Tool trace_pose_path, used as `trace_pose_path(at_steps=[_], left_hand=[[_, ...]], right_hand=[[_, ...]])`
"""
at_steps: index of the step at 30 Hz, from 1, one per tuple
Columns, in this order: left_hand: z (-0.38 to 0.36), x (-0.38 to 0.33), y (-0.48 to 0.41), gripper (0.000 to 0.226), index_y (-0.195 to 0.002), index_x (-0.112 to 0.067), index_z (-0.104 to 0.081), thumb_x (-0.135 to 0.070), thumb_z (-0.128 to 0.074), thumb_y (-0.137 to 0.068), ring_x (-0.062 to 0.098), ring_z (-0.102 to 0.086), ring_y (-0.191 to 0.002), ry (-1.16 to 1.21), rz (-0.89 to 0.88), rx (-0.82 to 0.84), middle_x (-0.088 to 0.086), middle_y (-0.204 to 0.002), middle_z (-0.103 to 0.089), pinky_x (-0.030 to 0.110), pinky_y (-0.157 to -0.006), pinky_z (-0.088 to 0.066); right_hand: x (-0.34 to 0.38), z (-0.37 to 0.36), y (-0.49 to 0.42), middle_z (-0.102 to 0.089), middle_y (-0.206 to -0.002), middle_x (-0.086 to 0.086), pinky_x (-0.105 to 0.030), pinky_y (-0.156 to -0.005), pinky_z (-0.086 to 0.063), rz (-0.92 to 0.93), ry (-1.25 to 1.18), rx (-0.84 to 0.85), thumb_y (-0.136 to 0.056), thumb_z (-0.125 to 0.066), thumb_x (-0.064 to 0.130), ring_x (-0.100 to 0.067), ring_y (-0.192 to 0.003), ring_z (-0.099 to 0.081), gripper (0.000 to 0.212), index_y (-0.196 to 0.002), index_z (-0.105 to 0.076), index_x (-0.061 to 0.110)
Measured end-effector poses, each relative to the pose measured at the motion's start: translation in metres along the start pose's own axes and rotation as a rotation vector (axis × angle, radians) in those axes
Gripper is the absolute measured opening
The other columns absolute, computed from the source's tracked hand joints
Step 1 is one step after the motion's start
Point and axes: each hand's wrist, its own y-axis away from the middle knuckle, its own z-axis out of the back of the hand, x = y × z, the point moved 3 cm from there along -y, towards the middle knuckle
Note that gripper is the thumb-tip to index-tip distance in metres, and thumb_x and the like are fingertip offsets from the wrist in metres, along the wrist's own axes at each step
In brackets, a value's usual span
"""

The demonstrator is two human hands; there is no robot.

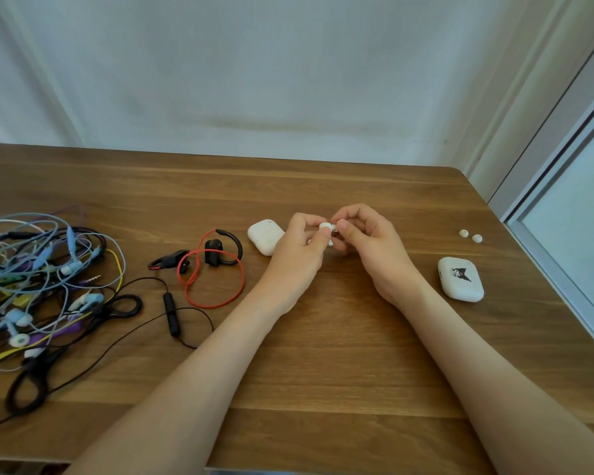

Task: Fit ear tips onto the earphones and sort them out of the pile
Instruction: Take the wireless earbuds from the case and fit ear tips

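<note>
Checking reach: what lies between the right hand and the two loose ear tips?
Nothing: bare table from right hand to ear tips, in head view.

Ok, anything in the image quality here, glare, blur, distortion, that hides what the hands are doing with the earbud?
Head view: soft even daylight, no harsh glare on the table. Head view: wide-angle stretch enlarges the near forearms and tilts the wall lines. Head view: the white earbud pinched between left hand and right hand is tiny and slightly soft, so the tip's fit is unreadable.
</note>
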Motion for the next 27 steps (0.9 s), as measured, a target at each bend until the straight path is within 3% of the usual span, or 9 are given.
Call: trace_pose_path(at_steps=[4,13,17,22,27], left_hand=[[-0.0005,-0.0002,-0.0007,0.011,-0.11,-0.023,-0.052,-0.027,-0.048,-0.099,0.006,-0.043,-0.056,0.006,0.002,0.005,-0.005,-0.082,-0.063,0.026,-0.06,-0.037],[-0.0001,-0.0007,-0.0012,0.011,-0.107,-0.026,-0.055,-0.023,-0.047,-0.1,0.008,-0.039,-0.052,0.045,-0.006,-0.001,-0.002,-0.078,-0.062,0.025,-0.052,-0.033],[-0.0002,-0.0027,-0.0008,0.013,-0.11,-0.023,-0.055,-0.02,-0.046,-0.101,0.008,-0.039,-0.052,0.059,0.01,0.0,-0.003,-0.077,-0.063,0.024,-0.052,-0.033],[-0.0007,-0.0034,0.0001,0.014,-0.112,-0.024,-0.054,-0.021,-0.045,-0.101,0.007,-0.039,-0.052,0.06,0.011,-0.006,-0.002,-0.08,-0.06,0.024,-0.051,-0.033],[0.0019,-0.0058,0.0004,0.025,-0.125,-0.023,-0.043,-0.026,-0.044,-0.101,0.004,-0.046,-0.062,-0.097,-0.033,-0.004,-0.011,-0.074,-0.059,0.028,-0.066,-0.039]], right_hand=[[0.0002,-0.0002,0.0001,-0.061,-0.069,-0.001,-0.017,-0.06,-0.047,-0.006,0.005,0.001,-0.098,-0.047,0.003,-0.002,-0.059,-0.056,0.013,-0.104,-0.058,-0.001],[-0.0019,0.0013,-0.0008,-0.064,-0.089,-0.006,-0.022,-0.067,-0.049,0.0,-0.003,-0.027,-0.098,-0.047,0.002,-0.005,-0.069,-0.064,0.013,-0.102,-0.057,0.007],[-0.0028,0.0017,-0.0017,-0.066,-0.089,0.0,-0.021,-0.065,-0.05,0.005,0.066,-0.018,-0.098,-0.044,0.001,-0.003,-0.071,-0.062,0.021,-0.097,-0.061,0.014],[-0.0047,0.0022,-0.003,-0.065,-0.084,-0.001,-0.022,-0.063,-0.047,0.009,0.044,0.008,-0.098,-0.049,0.007,-0.007,-0.072,-0.057,0.014,-0.101,-0.062,0.011],[-0.0018,-0.0005,-0.0012,-0.059,-0.077,-0.004,-0.018,-0.063,-0.044,0.021,0.047,0.136,-0.101,-0.044,0.016,-0.005,-0.068,-0.051,0.024,-0.115,-0.062,0.013]])
